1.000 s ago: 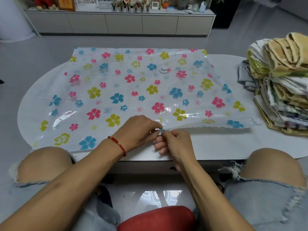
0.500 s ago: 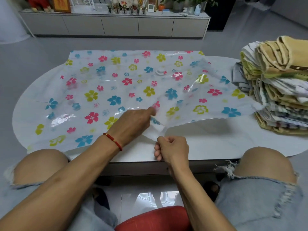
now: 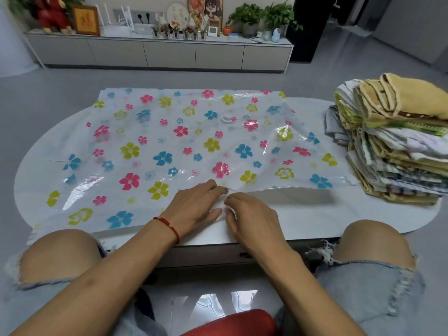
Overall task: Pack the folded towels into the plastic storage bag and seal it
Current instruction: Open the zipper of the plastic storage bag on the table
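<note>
A clear plastic storage bag (image 3: 169, 146) printed with pink, blue and yellow flowers lies flat across the white oval table (image 3: 315, 219), with a round white valve (image 3: 227, 116) near its middle. My left hand (image 3: 196, 207) and my right hand (image 3: 249, 214) meet at the bag's near edge, fingertips pinching the plastic there. To the right of my hands the bag's edge is lifted slightly off the table. A tall stack of folded towels (image 3: 397, 141) in yellow, green and white stands on the table's right end, beside the bag.
My bare knees in frayed denim shorts press against the table's near edge. A red stool (image 3: 232, 323) sits between my legs. A long low grey cabinet (image 3: 169, 53) with plants and ornaments stands across the grey floor behind the table.
Half a second ago my left hand held the bag's upper layer raised away from my right fist. Both hands are now together again at the near edge, and the bag lies flatter.
</note>
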Tool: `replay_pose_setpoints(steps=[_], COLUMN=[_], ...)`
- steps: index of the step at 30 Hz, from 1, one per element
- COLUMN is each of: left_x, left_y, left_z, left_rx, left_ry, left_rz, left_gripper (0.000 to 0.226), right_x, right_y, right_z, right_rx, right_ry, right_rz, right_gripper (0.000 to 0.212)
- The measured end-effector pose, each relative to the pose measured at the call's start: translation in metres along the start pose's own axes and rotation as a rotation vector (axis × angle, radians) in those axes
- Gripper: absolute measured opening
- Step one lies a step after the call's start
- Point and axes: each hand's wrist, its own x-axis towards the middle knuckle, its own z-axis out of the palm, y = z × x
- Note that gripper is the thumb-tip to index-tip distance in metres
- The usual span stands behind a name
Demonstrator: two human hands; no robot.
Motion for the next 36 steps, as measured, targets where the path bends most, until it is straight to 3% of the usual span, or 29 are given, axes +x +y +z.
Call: replay_pose_setpoints(steps=[2,4,9,12,15,19,22,26,28,30,34,36], left_x=[0.002,0.005,0.011,0.006,0.003,0.002,0.006,0.007,0.005,0.004,0.000,-0.001], left_y=[-0.002,-0.003,0.001,0.001,-0.002,-0.003,-0.005,-0.005,-0.005,-0.005,-0.004,-0.006], left_z=[0.001,-0.001,-0.002,0.004,0.005,0.004,0.000,-0.002,-0.001,0.000,0.000,0.000], left_rx=[0.126,0.164,-0.016,-0.105,-0.110,-0.132,-0.208,-0.215,-0.209,-0.204,-0.188,-0.180], left_ry=[0.068,0.132,0.163,0.114,0.091,0.086,0.090,0.085,0.094,0.104,0.114,0.109], left_rz=[-0.037,-0.137,-0.289,-0.281,-0.259,-0.275,-0.319,-0.342,-0.330,-0.312,-0.281,-0.276], left_gripper=[0.062,0.081,0.118,0.119,0.116,0.116,0.124,0.127,0.127,0.127,0.126,0.124], right_x=[-0.007,-0.023,-0.038,-0.016,0.018,0.011,-0.023,-0.026,-0.021,-0.016,0.000,0.006], right_y=[0.002,-0.001,-0.011,-0.026,-0.021,0.022,0.042,0.054,0.052,0.050,0.051,0.057], right_z=[0.004,0.010,0.006,-0.008,-0.026,-0.038,-0.024,-0.019,-0.023,-0.032,-0.064,-0.077], right_rx=[-0.103,-0.044,0.131,0.030,-0.048,-0.039,0.294,1.006,1.078,0.895,0.111,-0.139], right_ry=[-0.043,-0.072,-0.081,-0.124,-0.046,-0.090,-0.069,0.113,0.091,0.073,0.302,0.334], right_rz=[0.099,0.201,0.395,0.326,0.210,0.289,0.444,0.749,0.768,0.689,0.335,0.263], right_gripper=[0.030,0.041,0.062,0.058,0.046,0.065,0.078,0.055,0.064,0.063,0.051,0.046])
